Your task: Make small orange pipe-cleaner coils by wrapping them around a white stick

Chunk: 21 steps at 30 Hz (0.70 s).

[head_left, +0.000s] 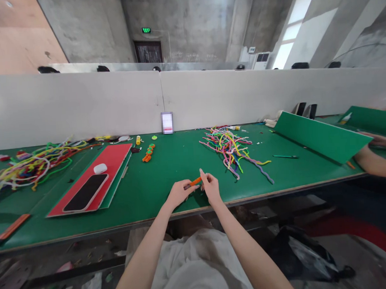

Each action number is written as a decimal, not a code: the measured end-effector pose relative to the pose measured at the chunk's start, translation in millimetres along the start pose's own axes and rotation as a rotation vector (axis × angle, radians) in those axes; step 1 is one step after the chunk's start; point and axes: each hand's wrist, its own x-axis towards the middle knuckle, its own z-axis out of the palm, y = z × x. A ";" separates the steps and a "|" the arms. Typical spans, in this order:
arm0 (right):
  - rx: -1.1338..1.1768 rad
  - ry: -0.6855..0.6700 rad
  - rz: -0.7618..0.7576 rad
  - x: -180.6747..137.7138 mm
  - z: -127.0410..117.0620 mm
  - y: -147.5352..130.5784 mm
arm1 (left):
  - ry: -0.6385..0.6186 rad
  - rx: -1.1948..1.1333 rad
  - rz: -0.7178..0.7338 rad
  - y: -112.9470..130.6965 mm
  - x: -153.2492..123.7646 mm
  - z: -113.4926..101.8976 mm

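My left hand [178,194] is closed around the darker end of a slim orange stick-like piece [194,182], just above the front edge of the green table. My right hand [211,187] pinches the other end, its thumb and fingers pressed together. How the piece is made is too small to tell. Beyond my hands to the right lies a loose heap of coloured pipe cleaners [227,146]. A small orange and green twisted pipe-cleaner figure [148,153] rests to the left, farther back.
On the left, a red board [115,160] carries a phone [86,193] and a white case [100,168]. More pipe cleaners [34,167] lie beyond it. Another phone [167,122] leans on the partition. A green board [323,136] stands right, near another person's arm [379,161].
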 end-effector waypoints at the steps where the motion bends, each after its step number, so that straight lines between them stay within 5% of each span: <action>1: 0.007 0.000 -0.001 -0.4 -0.1 -0.8 | -0.002 -0.041 -0.009 -0.4 0.0 0.1; 10: 0.048 -0.039 0.006 -1.6 0.2 -5.5 | -0.017 -0.198 -0.075 -3.6 2.0 -2.1; 21: 0.006 -0.053 0.011 -0.4 -0.7 -3.3 | -0.039 -0.073 -0.015 -2.3 -1.0 0.4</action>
